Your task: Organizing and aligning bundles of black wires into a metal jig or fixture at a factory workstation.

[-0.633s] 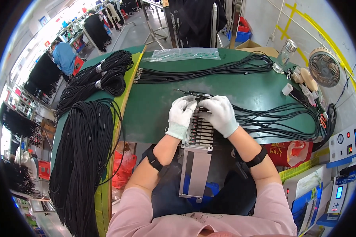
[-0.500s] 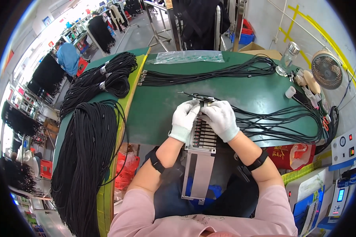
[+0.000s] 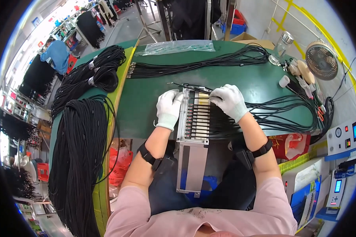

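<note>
A long metal cable fixture (image 3: 182,130) lies across the near edge of the table, with several black cables laid side by side in its slots. My left hand (image 3: 169,106), in a white glove, grips the fixture's upper left edge with its fingers together. My right hand (image 3: 229,102), also gloved, is at the upper right edge, fingers pinched on a black cable; the fingertips partly hide it. Loose black cables (image 3: 280,106) run right from the fixture. One cable end (image 3: 173,83) crosses above the fixture's far end and points left.
Thick black cable bundles (image 3: 83,146) hang over the table's left side, beside a yellow-green strip (image 3: 122,85). Another bundle (image 3: 197,65) lies along the back, near a plastic bag (image 3: 178,47). A glass bottle (image 3: 281,48) and a fan (image 3: 322,59) stand at the right.
My hands have parted from the fixture's middle: the left went to its left edge, the right to its right edge. The row of cables now shows between them. The view has shifted slightly.
</note>
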`<state>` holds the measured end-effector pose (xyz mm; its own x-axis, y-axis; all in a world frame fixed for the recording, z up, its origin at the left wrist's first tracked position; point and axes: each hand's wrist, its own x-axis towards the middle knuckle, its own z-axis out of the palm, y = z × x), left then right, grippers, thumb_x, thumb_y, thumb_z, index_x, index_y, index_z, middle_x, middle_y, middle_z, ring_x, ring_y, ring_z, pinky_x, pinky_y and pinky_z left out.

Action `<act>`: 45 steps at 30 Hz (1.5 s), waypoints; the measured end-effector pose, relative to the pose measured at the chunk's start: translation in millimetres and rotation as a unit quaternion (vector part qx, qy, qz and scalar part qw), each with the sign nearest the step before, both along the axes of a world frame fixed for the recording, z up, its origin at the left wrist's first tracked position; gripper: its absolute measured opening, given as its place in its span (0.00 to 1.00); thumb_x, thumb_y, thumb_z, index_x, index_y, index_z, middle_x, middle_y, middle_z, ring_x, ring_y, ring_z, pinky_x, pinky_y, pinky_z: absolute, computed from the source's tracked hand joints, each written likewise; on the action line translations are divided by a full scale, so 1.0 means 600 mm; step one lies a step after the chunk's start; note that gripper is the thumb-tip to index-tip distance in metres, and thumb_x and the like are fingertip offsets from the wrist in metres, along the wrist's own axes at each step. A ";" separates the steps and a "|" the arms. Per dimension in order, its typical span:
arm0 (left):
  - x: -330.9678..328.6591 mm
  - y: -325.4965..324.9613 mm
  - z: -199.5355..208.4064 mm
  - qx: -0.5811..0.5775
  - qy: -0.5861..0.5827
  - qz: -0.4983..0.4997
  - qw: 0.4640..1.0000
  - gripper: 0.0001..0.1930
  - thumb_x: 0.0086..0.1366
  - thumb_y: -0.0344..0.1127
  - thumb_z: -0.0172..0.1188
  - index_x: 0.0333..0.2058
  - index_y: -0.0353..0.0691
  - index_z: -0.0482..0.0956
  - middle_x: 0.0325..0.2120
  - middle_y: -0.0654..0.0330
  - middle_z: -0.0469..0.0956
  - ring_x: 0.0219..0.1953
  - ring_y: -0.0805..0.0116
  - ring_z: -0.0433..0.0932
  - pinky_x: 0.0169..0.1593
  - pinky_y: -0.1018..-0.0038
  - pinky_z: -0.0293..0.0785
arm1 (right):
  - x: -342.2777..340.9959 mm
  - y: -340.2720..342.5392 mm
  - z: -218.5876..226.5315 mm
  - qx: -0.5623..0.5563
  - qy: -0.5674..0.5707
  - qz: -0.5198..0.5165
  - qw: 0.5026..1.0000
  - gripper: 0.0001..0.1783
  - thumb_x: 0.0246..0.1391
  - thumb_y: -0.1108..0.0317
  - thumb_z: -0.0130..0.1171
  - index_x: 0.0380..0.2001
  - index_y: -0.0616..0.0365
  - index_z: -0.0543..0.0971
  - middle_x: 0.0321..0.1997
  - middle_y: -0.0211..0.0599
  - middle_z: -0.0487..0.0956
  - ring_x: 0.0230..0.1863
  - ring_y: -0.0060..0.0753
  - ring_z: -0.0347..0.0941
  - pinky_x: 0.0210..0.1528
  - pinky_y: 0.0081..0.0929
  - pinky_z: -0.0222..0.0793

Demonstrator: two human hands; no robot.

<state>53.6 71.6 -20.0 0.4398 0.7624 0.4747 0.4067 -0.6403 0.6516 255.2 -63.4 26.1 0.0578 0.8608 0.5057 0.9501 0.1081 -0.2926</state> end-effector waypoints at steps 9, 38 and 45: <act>0.000 -0.006 -0.001 -0.084 0.033 -0.026 0.996 0.14 0.66 0.42 0.55 0.41 0.39 0.82 0.39 0.52 0.81 0.43 0.54 0.78 0.49 0.66 0.72 | 0.011 -0.014 -0.002 -0.063 -0.058 -0.041 0.995 0.07 0.49 0.58 0.61 0.27 0.46 0.82 0.27 0.27 0.82 0.36 0.37 0.75 0.41 0.34 0.67; 0.003 -0.015 0.003 0.027 -0.008 -0.041 0.999 0.10 0.62 0.43 0.59 0.34 0.46 0.83 0.50 0.49 0.75 0.55 0.49 0.69 0.60 0.59 0.61 | 0.049 -0.003 -0.011 0.003 0.011 -0.074 0.997 0.08 0.42 0.65 0.66 0.27 0.52 0.79 0.27 0.32 0.77 0.37 0.40 0.72 0.42 0.36 0.67; 0.017 -0.017 0.006 0.044 -0.071 -0.092 0.992 0.12 0.60 0.42 0.61 0.31 0.38 0.82 0.45 0.50 0.79 0.50 0.50 0.73 0.55 0.60 0.67 | 0.019 0.006 -0.004 0.014 0.010 0.040 0.999 0.09 0.43 0.66 0.65 0.29 0.54 0.80 0.28 0.34 0.79 0.37 0.42 0.73 0.41 0.35 0.68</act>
